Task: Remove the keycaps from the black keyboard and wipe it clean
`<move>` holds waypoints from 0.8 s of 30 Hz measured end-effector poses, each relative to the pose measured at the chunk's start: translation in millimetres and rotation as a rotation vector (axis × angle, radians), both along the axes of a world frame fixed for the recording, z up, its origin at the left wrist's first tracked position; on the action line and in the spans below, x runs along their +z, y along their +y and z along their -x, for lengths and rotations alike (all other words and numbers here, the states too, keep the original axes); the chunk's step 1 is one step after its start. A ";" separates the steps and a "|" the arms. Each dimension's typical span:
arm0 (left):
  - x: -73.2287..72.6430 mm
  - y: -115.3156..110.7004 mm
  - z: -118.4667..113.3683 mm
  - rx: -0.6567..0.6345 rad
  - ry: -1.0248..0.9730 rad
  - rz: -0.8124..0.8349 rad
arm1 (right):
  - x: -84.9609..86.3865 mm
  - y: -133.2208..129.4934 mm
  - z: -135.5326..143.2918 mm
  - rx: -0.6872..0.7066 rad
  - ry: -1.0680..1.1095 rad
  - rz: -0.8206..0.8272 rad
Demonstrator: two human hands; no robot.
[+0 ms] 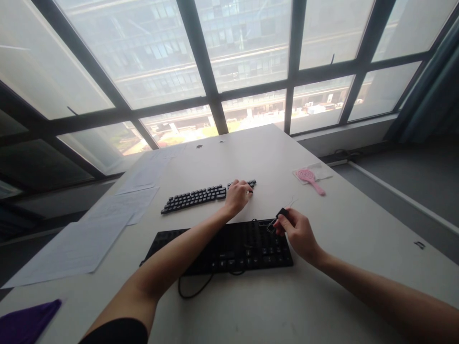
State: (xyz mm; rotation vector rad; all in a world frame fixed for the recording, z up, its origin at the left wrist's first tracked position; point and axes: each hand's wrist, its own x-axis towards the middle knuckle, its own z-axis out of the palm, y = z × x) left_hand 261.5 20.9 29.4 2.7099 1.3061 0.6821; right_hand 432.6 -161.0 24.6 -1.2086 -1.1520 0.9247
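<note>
Gripping wire tool (282,213) in fingers of right hand (300,234), over far right corner of keyboard (233,243); positioning left hand (237,196) (finger state not discernible) at right end of keycaps (193,198).

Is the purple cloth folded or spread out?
Cannot tell: the purple cloth is cut off by the picture's edge, and only one corner shows.

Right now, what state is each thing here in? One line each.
Keycaps: loose, laid in rows
Black keyboard: flat, partly hidden by left forearm
Wire keycap puller: held in right hand
Pink hairbrush: lying partly on clear plastic
Papers: spread flat, overlapping
Curtain: drawn aside
Left hand: over keycaps
</note>
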 end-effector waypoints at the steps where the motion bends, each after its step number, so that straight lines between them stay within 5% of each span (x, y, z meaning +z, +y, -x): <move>1: -0.2 1.5 0.9 0.002 0.001 -0.011 | -0.3 0.2 0.0 0.002 0.001 0.003; 12: -3.6 5.2 0.9 0.053 0.022 -0.055 | -2.5 1.0 0.6 0.005 -0.014 0.003; 17: 8.3 2.4 3.1 0.072 -0.026 -0.043 | 1.9 2.4 -2.5 -0.009 -0.005 -0.020; 20: 22.6 -18.7 3.0 0.026 -0.051 -0.038 | 9.7 6.1 -10.8 0.005 -0.027 -0.059; 24: 35.7 -77.3 2.6 -0.173 -0.017 0.074 | 20.3 7.2 -20.8 0.133 -0.189 -0.068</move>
